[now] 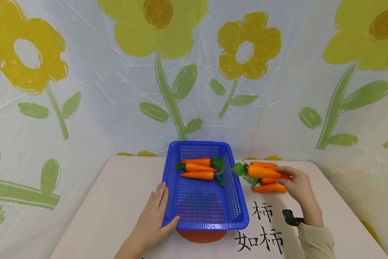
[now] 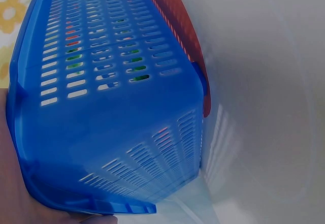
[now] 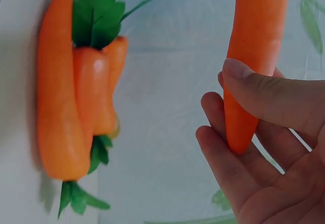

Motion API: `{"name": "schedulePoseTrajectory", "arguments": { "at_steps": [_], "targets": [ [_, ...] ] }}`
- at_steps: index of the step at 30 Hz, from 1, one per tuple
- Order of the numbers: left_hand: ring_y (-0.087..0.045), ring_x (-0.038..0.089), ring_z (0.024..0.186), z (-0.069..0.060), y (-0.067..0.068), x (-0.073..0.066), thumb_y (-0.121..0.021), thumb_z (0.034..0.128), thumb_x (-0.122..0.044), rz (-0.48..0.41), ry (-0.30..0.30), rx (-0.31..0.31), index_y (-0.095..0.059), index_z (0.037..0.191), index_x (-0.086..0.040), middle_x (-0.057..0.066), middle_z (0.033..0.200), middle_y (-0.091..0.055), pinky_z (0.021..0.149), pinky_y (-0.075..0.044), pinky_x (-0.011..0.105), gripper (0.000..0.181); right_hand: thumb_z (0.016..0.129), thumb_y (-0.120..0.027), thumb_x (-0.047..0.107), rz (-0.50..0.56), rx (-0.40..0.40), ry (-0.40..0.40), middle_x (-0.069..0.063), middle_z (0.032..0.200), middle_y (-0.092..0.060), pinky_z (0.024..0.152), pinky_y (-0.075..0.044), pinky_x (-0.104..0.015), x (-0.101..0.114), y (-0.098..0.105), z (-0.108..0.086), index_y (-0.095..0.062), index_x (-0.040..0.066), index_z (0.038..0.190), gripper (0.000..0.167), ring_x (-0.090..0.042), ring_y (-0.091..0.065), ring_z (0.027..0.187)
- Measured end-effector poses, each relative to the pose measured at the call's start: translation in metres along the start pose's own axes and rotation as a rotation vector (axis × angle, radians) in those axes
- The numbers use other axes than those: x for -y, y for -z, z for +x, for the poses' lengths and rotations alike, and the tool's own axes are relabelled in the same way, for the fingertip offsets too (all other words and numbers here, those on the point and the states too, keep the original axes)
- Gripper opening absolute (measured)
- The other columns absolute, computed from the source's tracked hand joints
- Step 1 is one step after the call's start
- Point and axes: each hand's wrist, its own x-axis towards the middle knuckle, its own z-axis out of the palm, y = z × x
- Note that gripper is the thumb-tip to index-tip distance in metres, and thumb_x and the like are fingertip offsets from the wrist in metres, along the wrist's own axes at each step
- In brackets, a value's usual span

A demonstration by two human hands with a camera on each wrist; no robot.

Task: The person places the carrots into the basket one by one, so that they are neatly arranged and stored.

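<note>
The left hand (image 1: 152,216), fingers straight and thumb spread, rests against the blue basket (image 1: 210,226). Toward the tabletop's (image 1: 116,201) far right corner, the right hand (image 1: 300,184) pinches a carrot (image 1: 262,172) by its tip, partly hiding other carrots (image 1: 270,188); the right wrist view crops its leafy end.

One wide, two close

The head camera looks forward and down over the table (image 1: 116,201). The left-wrist view closely faces the outer wall of the blue basket (image 2: 101,127); the right-wrist view, the held carrot (image 3: 261,26). The head view shares both.
</note>
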Motion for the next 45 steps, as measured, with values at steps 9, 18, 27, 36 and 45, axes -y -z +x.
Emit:
{"name": "schedulePoseTrajectory", "arguments": {
  "at_steps": [9,18,27,36,45],
  "targets": [
    [-0.025,0.037,0.147,-0.005,0.0,-0.002,-0.066,0.0893,-0.047,0.003,-0.001,-0.006,-0.035,0.148,0.011,0.024,0.159,-0.025,0.122,-0.015,0.043,0.088,0.081,-0.069,-0.012,0.058,0.08,-0.003,-0.028,0.114,-0.066,0.089,-0.05,-0.061,0.035,-0.019,0.011,-0.07,-0.004,0.115,0.035,-0.045,-0.061,0.103],
    [-0.022,0.035,0.148,-0.007,-0.001,-0.003,-0.065,0.0901,-0.048,0.004,0.002,0.0,-0.035,0.148,0.01,0.024,0.159,-0.024,0.121,-0.015,0.044,0.088,0.08,-0.071,-0.01,0.025,0.099,0.023,-0.024,0.108,-0.069,0.07,-0.056,-0.048,0.071,-0.04,0.024,-0.074,0.001,0.111,0.033,-0.039,-0.063,0.091],
    [-0.024,0.037,0.147,-0.005,0.0,-0.004,-0.065,0.0896,-0.047,-0.012,0.002,0.006,-0.034,0.148,0.011,0.024,0.159,-0.024,0.12,-0.018,0.047,0.088,0.078,-0.072,-0.011,0.003,0.184,0.067,-0.02,0.102,-0.072,0.084,-0.053,-0.056,0.109,-0.056,0.039,-0.074,-0.001,0.106,0.029,-0.039,-0.063,0.093],
    [-0.019,0.035,0.149,0.0,0.004,-0.003,-0.063,0.0914,-0.048,-0.029,0.038,0.054,-0.031,0.15,0.01,0.022,0.162,-0.019,0.12,-0.017,0.048,0.088,0.076,-0.068,-0.009,-0.031,0.285,0.102,-0.016,0.099,-0.072,0.08,-0.055,-0.049,0.125,-0.087,0.058,-0.076,0.001,0.103,0.029,-0.035,-0.064,0.092],
    [-0.024,0.039,0.147,0.0,0.002,-0.003,-0.065,0.0906,-0.046,-0.017,0.006,0.019,-0.033,0.148,0.012,0.025,0.16,-0.023,0.121,-0.016,0.048,0.087,0.07,-0.073,-0.011,-0.065,0.375,0.059,-0.012,0.092,-0.074,0.075,-0.057,-0.043,0.134,-0.119,0.067,-0.077,0.002,0.096,0.029,-0.03,-0.066,0.085]
  ]
}}
